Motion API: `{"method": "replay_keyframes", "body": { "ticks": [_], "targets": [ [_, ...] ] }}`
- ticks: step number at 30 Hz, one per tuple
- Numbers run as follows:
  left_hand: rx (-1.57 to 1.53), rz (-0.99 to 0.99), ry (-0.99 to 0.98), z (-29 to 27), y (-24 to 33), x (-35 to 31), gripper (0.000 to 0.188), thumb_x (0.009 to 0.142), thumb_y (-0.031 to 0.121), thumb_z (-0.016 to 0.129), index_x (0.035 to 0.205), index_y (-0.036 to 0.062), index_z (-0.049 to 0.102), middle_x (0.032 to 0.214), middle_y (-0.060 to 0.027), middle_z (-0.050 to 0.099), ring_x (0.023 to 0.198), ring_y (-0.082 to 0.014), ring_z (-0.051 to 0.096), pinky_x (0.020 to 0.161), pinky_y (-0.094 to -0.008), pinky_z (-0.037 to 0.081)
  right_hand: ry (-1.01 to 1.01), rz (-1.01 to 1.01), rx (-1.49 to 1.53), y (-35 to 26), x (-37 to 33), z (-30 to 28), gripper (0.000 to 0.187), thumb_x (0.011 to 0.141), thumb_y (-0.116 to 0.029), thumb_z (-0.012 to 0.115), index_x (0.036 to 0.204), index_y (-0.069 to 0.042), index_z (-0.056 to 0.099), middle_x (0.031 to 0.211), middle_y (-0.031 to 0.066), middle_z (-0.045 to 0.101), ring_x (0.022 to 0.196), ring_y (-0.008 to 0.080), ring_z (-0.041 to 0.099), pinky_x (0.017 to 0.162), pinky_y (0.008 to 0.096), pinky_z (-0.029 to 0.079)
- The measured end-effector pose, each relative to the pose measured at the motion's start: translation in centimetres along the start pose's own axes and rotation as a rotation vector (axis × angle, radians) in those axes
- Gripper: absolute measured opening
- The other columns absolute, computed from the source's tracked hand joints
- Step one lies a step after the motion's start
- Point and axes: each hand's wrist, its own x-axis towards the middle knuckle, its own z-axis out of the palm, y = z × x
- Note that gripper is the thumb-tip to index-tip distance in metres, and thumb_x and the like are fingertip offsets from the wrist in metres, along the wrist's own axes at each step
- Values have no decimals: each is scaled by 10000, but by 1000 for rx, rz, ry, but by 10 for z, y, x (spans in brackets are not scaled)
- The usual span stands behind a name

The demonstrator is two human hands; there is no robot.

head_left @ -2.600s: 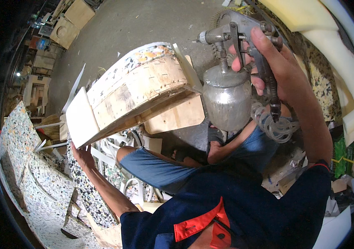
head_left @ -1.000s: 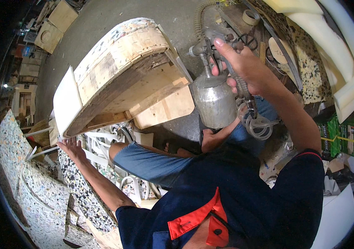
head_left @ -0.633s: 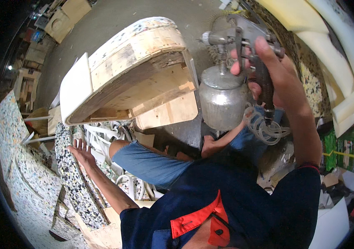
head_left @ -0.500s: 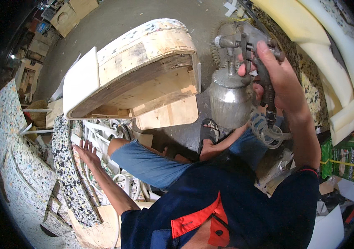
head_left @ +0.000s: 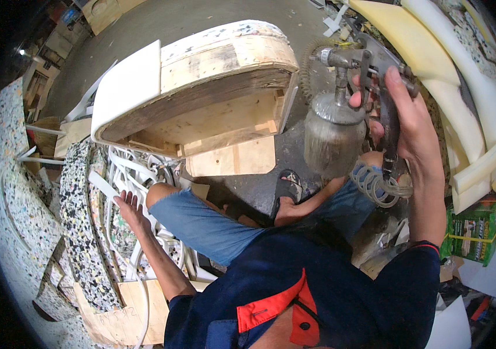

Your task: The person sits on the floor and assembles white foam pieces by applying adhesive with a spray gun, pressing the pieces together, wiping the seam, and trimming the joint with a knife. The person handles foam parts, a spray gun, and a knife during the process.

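White foam (head_left: 127, 87) covers one end of a part-bare wooden frame (head_left: 216, 67), left hand (head_left: 133, 213) spread, right hand (head_left: 408, 116) gripping a spray gun (head_left: 336, 119).

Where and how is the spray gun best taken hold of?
Probably by its upright handle, coming from the right, where the right hand grips it: the nozzle points left and the bulky metal cup hangs left of the handle.

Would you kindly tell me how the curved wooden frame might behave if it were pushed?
The curved wooden frame would probably feel stiff, being built of wooden panels. It may be fairly light for its size, since it looks largely hollow inside.
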Motion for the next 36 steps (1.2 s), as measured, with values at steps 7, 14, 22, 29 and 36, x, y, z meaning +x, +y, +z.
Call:
{"method": "replay_keyframes", "body": {
  "ticks": [7, 14, 22, 29, 36],
  "targets": [
    [-21, 84, -88, 28, 5, -18, 765, 1012, 641, 360, 1482, 42, 433, 1484, -211, 473, 1382, -344, 430, 1122, -506, 295, -158, -70, -132, 4, 13, 28, 574, 1007, -538, 518, 1107, 12, 651, 802, 43, 652, 488, 65, 472, 428, 222, 390],
    [-8, 115, -116, 28, -4, -30, 750, 1021, 627, 351, 1466, 31, 450, 1470, -193, 499, 1363, -310, 461, 1109, -504, 314, -178, -144, 4, -3, 2, 7, 641, 1045, -537, 394, 1266, 32, 590, 975, 93, 705, 542, 68, 488, 482, 195, 395],
    [-40, 214, -173, 35, -21, -31, 624, 1075, 471, 356, 1430, -29, 468, 1435, -204, 519, 1313, -321, 496, 1123, -443, 350, 172, -367, 125, -17, 41, -74, 316, 921, -305, 660, 992, -1, 708, 769, 116, 718, 694, 231, 709, 647, 338, 566],
    [486, 454, -47, 18, -26, -51, 536, 1099, 369, 309, 1402, -16, 526, 1447, -204, 522, 1329, -339, 499, 1138, -418, 366, 317, -250, -559, 87, 106, -99, 458, 922, -284, 633, 1264, 15, 574, 1066, 176, 708, 873, 184, 684, 787, 341, 550],
    [588, 335, 96, -10, -21, -58, 544, 1088, 392, 367, 1355, -42, 557, 1373, -237, 568, 1234, -352, 566, 1048, -415, 449, 463, 32, -353, 304, 91, -106, 443, 885, -238, 616, 1235, 33, 591, 1127, 194, 697, 1041, 267, 690, 950, 420, 506]
  ]
}}
